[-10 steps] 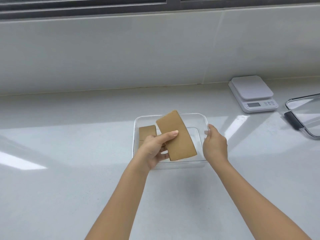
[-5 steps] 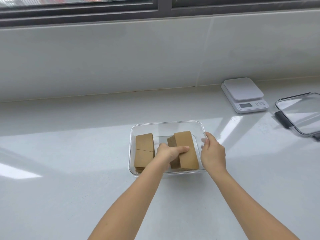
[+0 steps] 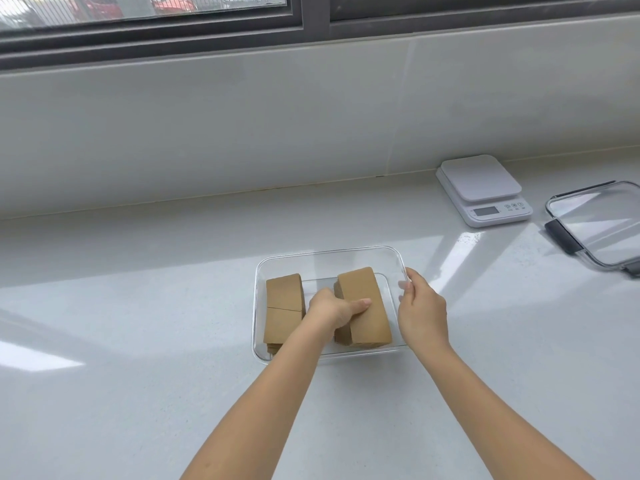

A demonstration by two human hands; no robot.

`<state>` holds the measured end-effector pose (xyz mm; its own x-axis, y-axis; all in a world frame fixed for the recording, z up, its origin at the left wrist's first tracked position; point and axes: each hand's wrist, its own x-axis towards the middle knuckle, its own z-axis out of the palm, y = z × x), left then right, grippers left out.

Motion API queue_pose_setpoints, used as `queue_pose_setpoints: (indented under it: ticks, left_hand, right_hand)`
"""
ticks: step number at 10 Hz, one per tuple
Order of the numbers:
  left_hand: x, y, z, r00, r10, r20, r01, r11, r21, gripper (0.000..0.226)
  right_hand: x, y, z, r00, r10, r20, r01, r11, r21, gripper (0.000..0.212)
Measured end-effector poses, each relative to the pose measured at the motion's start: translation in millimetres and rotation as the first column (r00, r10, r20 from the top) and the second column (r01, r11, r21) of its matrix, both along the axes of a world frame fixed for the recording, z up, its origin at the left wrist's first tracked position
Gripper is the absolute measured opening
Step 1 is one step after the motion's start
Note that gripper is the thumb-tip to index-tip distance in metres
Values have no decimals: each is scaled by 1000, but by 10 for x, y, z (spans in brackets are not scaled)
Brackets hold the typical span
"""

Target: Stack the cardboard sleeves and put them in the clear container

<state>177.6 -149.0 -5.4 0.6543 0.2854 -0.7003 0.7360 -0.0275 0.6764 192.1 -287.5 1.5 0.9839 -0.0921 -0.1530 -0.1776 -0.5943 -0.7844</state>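
The clear container (image 3: pixel 332 253) stands on the white counter in the middle of the head view. Inside it, on the left, lies a stack of brown cardboard sleeves (image 3: pixel 282 306). On the right side of the container sits a second stack of sleeves (image 3: pixel 365 306). My left hand (image 3: pixel 334 308) reaches into the container and grips this right stack, thumb on top. My right hand (image 3: pixel 420 308) holds the container's right wall, fingers on the rim.
A white kitchen scale (image 3: pixel 483 188) sits at the back right by the wall. A clear lid with dark clips (image 3: pixel 599 223) lies at the right edge. The tiled wall and a window run along the back.
My left hand has lowered the sleeve stack from above the container down into its right side. The right hand has stayed on the container's wall.
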Motion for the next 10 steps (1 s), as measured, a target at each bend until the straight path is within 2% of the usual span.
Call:
queue_pose_setpoints:
  ticks: [1,2,3,4,5,7,8,9,10]
  left_hand:
    - [45,-45,-11,999,-50,0,50,999,16,67]
    - [67,-158,-1,995,-102,7,102,993,-52,59]
    - [113,-322,6,978,-206,41,206,978,22,56]
    - [161,-418,39,962,-272,-24,273,952,140,55]
    - [185,-442,18,962,-267,-48,271,952,140,60]
    - [208,-472,86,961,-262,-93,269,960,75,62]
    - [225,-428,120,951,-289,-113,291,957,-4,60]
    - [195,-370,284,938,-326,-119,328,945,-8,52]
    - [186,-243,464,947,-302,-111,313,945,93,63]
  right_hand:
    - [7,-4,-16,1000,1,8,-1,1000,1,38]
    - [13,-17,-10,1000,0,7,0,1000,-8,37]
    - [13,-27,18,1000,-6,20,7,1000,-13,37]
    - [11,-30,45,1000,-10,19,10,1000,9,37]
    - [17,-32,29,1000,-19,16,19,1000,18,37]
    - [-2,-22,22,1000,-12,16,11,999,32,38]
    - [-14,-27,18,1000,17,16,-17,999,31,33]
    - [-30,-55,43,997,78,7,-78,995,59,26]
    - [72,-111,213,989,88,-123,-90,996,-10,47]
